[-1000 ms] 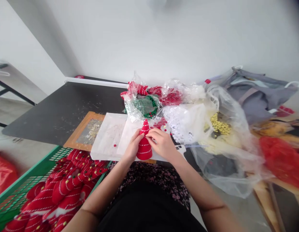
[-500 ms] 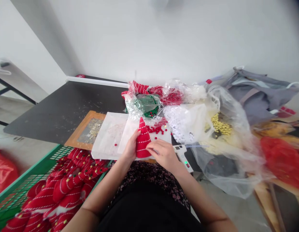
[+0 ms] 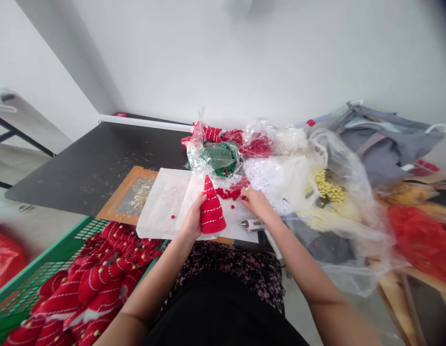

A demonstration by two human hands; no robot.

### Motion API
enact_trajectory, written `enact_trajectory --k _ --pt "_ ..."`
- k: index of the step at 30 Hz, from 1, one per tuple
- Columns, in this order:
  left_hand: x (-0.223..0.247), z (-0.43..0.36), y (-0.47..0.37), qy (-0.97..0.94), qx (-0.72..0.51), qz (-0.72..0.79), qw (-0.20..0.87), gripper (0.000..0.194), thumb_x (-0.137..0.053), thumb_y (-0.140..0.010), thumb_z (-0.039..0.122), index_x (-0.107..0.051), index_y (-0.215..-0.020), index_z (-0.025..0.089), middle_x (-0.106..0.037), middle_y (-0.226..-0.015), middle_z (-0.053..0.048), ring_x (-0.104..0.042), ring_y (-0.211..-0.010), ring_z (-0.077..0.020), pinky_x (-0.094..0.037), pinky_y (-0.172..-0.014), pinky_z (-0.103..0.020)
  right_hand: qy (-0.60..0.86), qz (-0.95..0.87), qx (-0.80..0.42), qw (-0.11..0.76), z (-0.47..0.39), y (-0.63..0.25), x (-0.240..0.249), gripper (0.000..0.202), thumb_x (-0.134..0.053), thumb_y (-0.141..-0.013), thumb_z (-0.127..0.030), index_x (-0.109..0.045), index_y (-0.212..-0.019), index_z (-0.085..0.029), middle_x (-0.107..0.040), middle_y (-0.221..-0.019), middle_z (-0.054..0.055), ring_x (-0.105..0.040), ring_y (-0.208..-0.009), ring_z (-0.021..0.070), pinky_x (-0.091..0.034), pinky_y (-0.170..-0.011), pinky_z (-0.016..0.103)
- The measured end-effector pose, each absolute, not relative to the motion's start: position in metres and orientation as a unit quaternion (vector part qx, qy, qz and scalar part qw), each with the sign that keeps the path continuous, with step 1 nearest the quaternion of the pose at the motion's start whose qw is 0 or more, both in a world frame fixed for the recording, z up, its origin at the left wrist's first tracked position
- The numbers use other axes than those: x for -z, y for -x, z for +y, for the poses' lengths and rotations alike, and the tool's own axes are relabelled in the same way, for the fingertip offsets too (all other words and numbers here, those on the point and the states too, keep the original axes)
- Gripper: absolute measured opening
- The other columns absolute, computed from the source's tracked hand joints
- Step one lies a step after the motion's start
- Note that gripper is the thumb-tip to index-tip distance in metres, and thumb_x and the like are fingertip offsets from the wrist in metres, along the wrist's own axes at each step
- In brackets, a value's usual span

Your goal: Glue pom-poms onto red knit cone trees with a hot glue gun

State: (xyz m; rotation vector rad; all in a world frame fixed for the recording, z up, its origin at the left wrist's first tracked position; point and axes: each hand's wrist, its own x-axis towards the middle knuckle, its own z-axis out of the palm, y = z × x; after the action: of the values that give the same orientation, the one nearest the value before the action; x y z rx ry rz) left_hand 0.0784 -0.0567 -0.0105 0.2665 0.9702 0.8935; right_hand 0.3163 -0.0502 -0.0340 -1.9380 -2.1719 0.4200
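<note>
My left hand (image 3: 194, 217) is wrapped round the left side of a red knitted cone hat (image 3: 212, 215) with white dashed stripes, its tip pointing up. My right hand (image 3: 258, 203) is at the right of the white paper (image 3: 190, 196), fingertips drawn together beside the small red pompoms (image 3: 228, 193). A tiny yellowish spot shows at those fingertips; whether it is gripped I cannot make out. Below my right wrist lies a white glue gun (image 3: 254, 224), nozzle to the left, its handle partly hidden by the forearm.
Clear bags of green pompoms (image 3: 221, 157), white pompoms (image 3: 268, 180) and yellow pompoms (image 3: 329, 186) crowd the back and right. At left, a wooden-framed board (image 3: 116, 192) lies beside the paper. A green crate (image 3: 69, 247) at lower left holds several red striped pieces.
My right hand has left the cone's lower right side and moved up and right to the pompoms. The glue gun now lies with its nozzle pointing left. The cone has shifted slightly left.
</note>
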Motion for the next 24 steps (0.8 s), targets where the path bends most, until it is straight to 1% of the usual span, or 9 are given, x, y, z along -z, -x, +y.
enact_trajectory --k 3,6,7,9,12,14,17,21,24 --pt "0.012 -0.057 -0.079 -0.127 -0.411 0.449 0.783 0.022 -0.07 -0.084 0.032 -0.065 -0.099 0.016 -0.075 -0.077 -0.006 -0.07 -0.061 -0.0199 -0.059 -0.061 -0.031 0.651 -0.741 -0.139 0.093 -0.048 -0.315 0.039 0.018 -0.067 -0.084 -0.003 -0.077 -0.083 -0.017 -0.077 -0.091 0.008 -0.071 -0.088 0.022 -0.049 -0.079 0.028" --pt "0.013 -0.057 -0.077 -0.136 -0.411 0.444 0.785 0.027 -0.075 -0.08 0.035 -0.065 -0.097 0.017 -0.074 -0.077 -0.005 -0.07 -0.061 -0.0199 -0.059 -0.061 -0.031 0.649 -0.742 -0.13 0.102 -0.048 -0.317 0.034 0.014 -0.068 -0.087 -0.009 -0.078 -0.082 -0.018 -0.077 -0.088 0.006 -0.07 -0.084 0.0204 -0.049 -0.079 0.027" --pt "0.014 -0.056 -0.077 -0.139 -0.413 0.44 0.785 0.028 -0.076 -0.079 0.036 -0.064 -0.097 0.017 -0.074 -0.077 -0.005 -0.07 -0.061 -0.0198 -0.059 -0.061 -0.031 0.652 -0.74 -0.123 0.109 -0.046 -0.318 0.031 0.014 -0.066 -0.09 -0.012 -0.078 -0.085 -0.018 -0.077 -0.09 0.007 -0.07 -0.084 0.0202 -0.05 -0.08 0.027" --pt "0.015 -0.056 -0.077 -0.146 -0.419 0.433 0.785 0.032 -0.079 -0.077 0.037 -0.064 -0.097 0.018 -0.074 -0.078 -0.004 -0.07 -0.062 -0.02 -0.059 -0.062 -0.032 0.663 -0.731 -0.104 0.127 -0.034 -0.317 0.024 0.021 -0.059 -0.097 -0.017 -0.079 -0.095 -0.018 -0.077 -0.1 0.01 -0.071 -0.089 0.0213 -0.051 -0.084 0.03" --pt "0.016 -0.056 -0.078 -0.158 -0.425 0.428 0.782 0.036 -0.081 -0.075 0.037 -0.066 -0.101 0.018 -0.075 -0.08 -0.004 -0.072 -0.065 -0.0208 -0.059 -0.065 -0.032 0.669 -0.724 -0.091 0.138 0.001 -0.311 0.016 0.031 -0.05 -0.101 -0.014 -0.079 -0.11 -0.016 -0.077 -0.115 0.013 -0.071 -0.105 0.0246 -0.05 -0.094 0.032" --pt "0.016 -0.056 -0.079 -0.164 -0.427 0.426 0.781 0.038 -0.082 -0.074 0.037 -0.066 -0.103 0.018 -0.075 -0.079 -0.004 -0.072 -0.066 -0.0217 -0.059 -0.066 -0.033 0.663 -0.73 -0.103 0.13 0.031 -0.303 0.016 0.032 -0.051 -0.099 -0.01 -0.08 -0.112 -0.015 -0.078 -0.118 0.013 -0.071 -0.11 0.0251 -0.049 -0.099 0.032" --pt "0.015 -0.056 -0.078 -0.163 -0.423 0.427 0.782 0.039 -0.082 -0.074 0.039 -0.066 -0.102 0.018 -0.074 -0.077 -0.004 -0.073 -0.069 -0.024 -0.061 -0.069 -0.036 0.654 -0.737 -0.127 0.112 0.066 -0.291 0.024 0.031 -0.056 -0.093 -0.003 -0.081 -0.11 -0.013 -0.08 -0.117 0.015 -0.072 -0.113 0.0256 -0.048 -0.102 0.03" --pt "0.012 -0.056 -0.075 -0.151 -0.43 0.426 0.782 0.039 -0.082 -0.073 0.038 -0.065 -0.102 0.018 -0.076 -0.082 -0.005 -0.076 -0.079 -0.0271 -0.062 -0.073 -0.037 0.668 -0.722 -0.142 0.11 0.084 -0.282 0.034 0.033 -0.056 -0.088 0.005 -0.08 -0.108 -0.007 -0.078 -0.117 0.023 -0.072 -0.115 0.0287 -0.048 -0.103 0.031" --pt "0.01 -0.054 -0.075 -0.163 -0.434 0.416 0.782 0.039 -0.082 -0.073 0.038 -0.066 -0.103 0.018 -0.076 -0.084 -0.006 -0.076 -0.082 -0.028 -0.062 -0.074 -0.038 0.681 -0.704 -0.154 0.128 0.085 -0.284 0.032 0.028 -0.059 -0.085 0.005 -0.08 -0.102 -0.004 -0.078 -0.113 0.026 -0.073 -0.114 0.0313 -0.05 -0.104 0.035"
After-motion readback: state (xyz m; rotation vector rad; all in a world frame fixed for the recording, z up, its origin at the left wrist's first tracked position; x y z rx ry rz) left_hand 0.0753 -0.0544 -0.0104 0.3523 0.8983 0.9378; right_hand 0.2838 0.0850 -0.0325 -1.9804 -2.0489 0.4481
